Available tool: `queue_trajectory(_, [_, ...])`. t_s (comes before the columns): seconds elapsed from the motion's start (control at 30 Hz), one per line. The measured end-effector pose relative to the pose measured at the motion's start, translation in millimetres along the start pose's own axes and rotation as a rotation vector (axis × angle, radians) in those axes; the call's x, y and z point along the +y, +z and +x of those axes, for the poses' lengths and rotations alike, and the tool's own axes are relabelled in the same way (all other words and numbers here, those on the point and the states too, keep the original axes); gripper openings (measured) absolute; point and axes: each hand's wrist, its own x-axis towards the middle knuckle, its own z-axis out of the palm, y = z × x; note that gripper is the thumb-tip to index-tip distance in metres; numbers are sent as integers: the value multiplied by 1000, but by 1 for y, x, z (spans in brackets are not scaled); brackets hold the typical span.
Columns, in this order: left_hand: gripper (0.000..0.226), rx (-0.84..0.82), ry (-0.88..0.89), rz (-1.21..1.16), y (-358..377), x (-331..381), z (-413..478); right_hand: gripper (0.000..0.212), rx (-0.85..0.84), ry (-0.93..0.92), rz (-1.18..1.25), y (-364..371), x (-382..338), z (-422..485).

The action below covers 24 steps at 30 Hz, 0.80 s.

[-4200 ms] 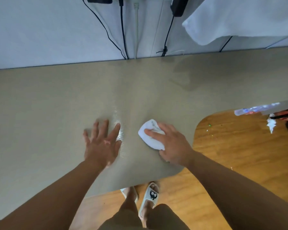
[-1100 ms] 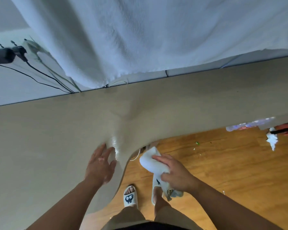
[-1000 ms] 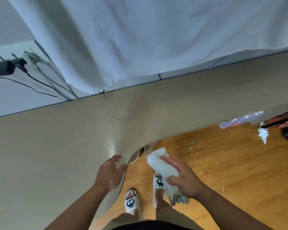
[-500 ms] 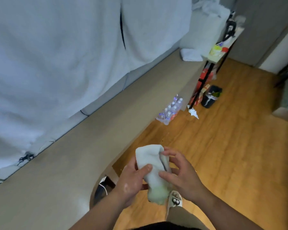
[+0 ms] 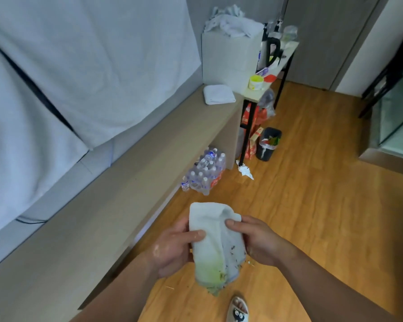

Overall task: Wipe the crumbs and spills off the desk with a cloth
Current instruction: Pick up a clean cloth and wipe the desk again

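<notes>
A white cloth (image 5: 215,242) hangs folded in front of me over the wooden floor, its lower end stained green with dark crumbs stuck on it. My left hand (image 5: 172,248) grips its left side with the thumb on top. Gripping the right side is my right hand (image 5: 257,240). The beige desk (image 5: 116,182) runs along the wall to my left, its top bare near me. Both hands are off the desk, to its right.
A folded white towel (image 5: 218,94) lies at the desk's far end. A pack of water bottles (image 5: 205,173), a crumpled tissue (image 5: 244,171) and a black bin (image 5: 268,144) stand on the floor. A cluttered side table (image 5: 269,73) is beyond. White sheets (image 5: 91,66) hang over the wall.
My right hand carried the cloth off the desk edge. My left hand left the desk and took hold of the cloth too. The view has swung right, toward the desk's far end.
</notes>
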Motion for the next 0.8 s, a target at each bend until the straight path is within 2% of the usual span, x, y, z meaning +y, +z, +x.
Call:
queue_trajectory(0.07, [52,132,45,69,18,10,30,36,37,-67,-18,-21,-20,12])
queue_trajectory(0.13, [50,318,109,201,32,23,58,30,128,-149,-37,-38,-38,27])
queue_trajectory(0.17, [52,360,134,264,38,29,71,27,153,-185,-52,-45,-46,35])
queue_trajectory(0.27, [42,273,154,263,56,55,114,24,178,-265,-166,-69,-69,60])
queue_trajectory(0.37, [40,202,173,196,66,83,153,28,160,-317,-265,-88,-96,89])
queue_trajectory(0.47, [54,276,163,182,62,108,206,40,96,-330,-289,-103,-130,124])
queue_trajectory(0.53, [46,354,152,126,55,124,245,41,105,-330,-301,-115,-156,153])
queue_trajectory(0.67, [23,397,82,-58,27,163,312,18,176,-227,-178,-146,-212,207])
queue_trajectory(0.73, [33,403,62,-102,11,184,334,12,222,-206,-167,-161,-242,227])
queue_trajectory(0.8, [57,395,43,-156,-5,204,354,12,263,-208,-213,-175,-272,247])
